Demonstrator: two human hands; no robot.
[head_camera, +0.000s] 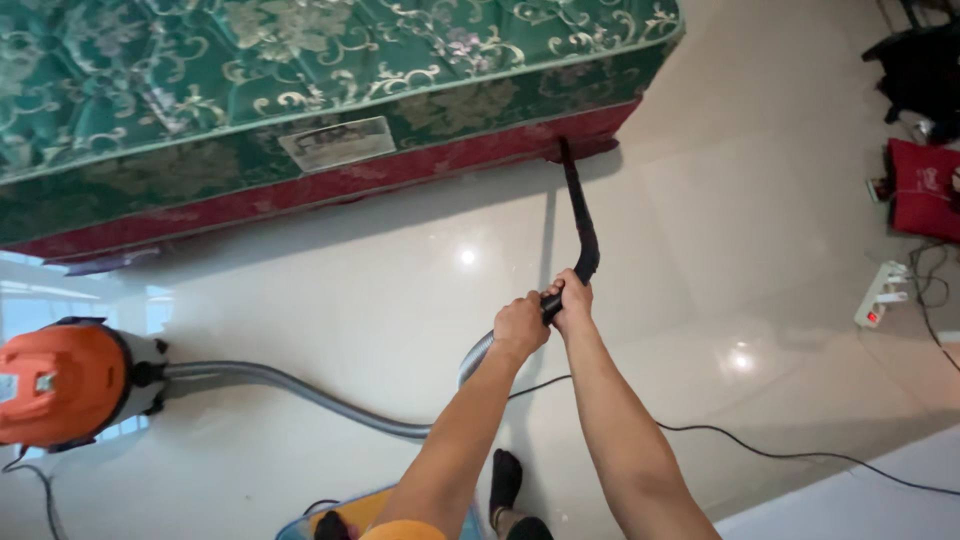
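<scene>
Both my hands grip the handle end of a black vacuum wand (582, 215). My left hand (520, 325) is closed around it where the grey hose (300, 390) joins. Just above it, my right hand (572, 298) wraps the bend of the wand. The wand's tip reaches the base of a green floral mattress (300, 60) with a red lower band, at its corner on the floor. The hose runs left to an orange and silver vacuum cleaner (65, 385).
A black power cord (760, 450) trails across the glossy white tile floor to the right. A white power strip (880, 295) and a red bag (925, 190) lie at the right edge. My feet in dark socks (505, 480) stand below.
</scene>
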